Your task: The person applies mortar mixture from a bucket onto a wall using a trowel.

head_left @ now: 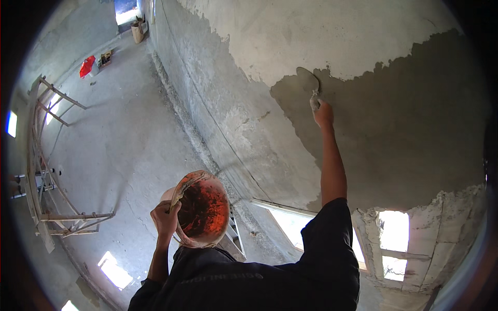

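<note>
Trowel (308, 82) up at the wall (306, 31), bucket (213, 207) down low

right hand (324, 114) grips the trowel's handle, blade by the dark patch's (394, 119) edge, left hand (165, 217) is clamped on the bucket's rim, orange insides showing

Pretty raw room tbh. Grey concrete floor (135, 150) with scuffs and a few cracks, a plain grey wall (78, 31) upper left, and a rough, crumbly strip (176, 109) along the floor's right edge. Wooden trestle stand (34, 155) way off left. Bright opening (126, 11) up top, and the window opening (394, 230) lower right is totally blown out. There's a hard white patch of light (115, 270) lower left too.
</note>
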`<state>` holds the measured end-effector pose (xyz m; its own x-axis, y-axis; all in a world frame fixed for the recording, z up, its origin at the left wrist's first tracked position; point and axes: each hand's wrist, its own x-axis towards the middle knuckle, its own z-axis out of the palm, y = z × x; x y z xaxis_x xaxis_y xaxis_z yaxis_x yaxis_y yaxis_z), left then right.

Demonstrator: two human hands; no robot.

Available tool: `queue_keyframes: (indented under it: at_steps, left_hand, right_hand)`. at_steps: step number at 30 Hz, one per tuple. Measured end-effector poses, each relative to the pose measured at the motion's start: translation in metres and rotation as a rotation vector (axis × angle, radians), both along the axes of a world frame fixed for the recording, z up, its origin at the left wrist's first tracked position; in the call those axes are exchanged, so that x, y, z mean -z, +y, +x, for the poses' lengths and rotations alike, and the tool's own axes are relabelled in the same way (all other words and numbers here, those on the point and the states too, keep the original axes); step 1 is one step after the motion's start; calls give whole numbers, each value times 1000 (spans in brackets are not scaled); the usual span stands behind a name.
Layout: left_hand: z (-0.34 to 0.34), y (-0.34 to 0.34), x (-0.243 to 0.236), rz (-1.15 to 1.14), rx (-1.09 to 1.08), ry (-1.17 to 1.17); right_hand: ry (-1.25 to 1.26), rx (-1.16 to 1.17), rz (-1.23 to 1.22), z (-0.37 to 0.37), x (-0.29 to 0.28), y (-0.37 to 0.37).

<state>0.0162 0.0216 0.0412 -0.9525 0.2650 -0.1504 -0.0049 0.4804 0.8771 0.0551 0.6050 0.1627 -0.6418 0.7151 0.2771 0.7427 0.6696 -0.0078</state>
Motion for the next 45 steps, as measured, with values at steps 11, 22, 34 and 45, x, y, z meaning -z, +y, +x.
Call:
queue_keyframes:
  at_steps: [11,22,34,45]
  left_hand:
    - [0,1,9,-8,-4,0]
    - [0,15,4,8,75,15]
    - [-1,19,8,13,69,33]
    - [-11,21,3,39,94,77]
  right_hand:
    - [175,83,101,94,-61,-57]
    - [-168,151,71,109,-54,-27]
    - [-52,9,152,100,-59,-25]
    - [475,82,225,165,-72,-61]
